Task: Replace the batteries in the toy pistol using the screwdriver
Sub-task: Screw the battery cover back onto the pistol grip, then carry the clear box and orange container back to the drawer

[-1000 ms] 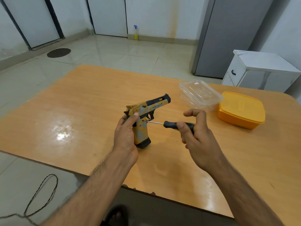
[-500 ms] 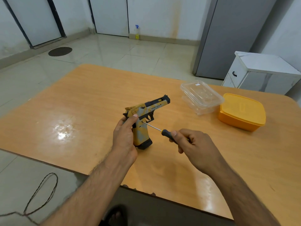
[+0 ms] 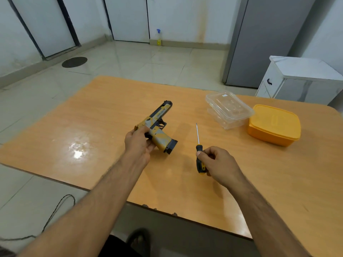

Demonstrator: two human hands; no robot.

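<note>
The toy pistol is being held just above the table, left of centre, tilted with its muzzle pointing away and its black grip base turned toward the screwdriver. It is being gripped at the rear by the left hand, whose fingers are curled round the back of the frame. The screwdriver's handle is being pinched by the right hand, shaft pointing away, well apart from the pistol. For the unscrewing to be done well, the pistol is probably best steadied and the tip seated squarely before turning. Dark lettering is being shown on the slide, too small to be read.
</note>
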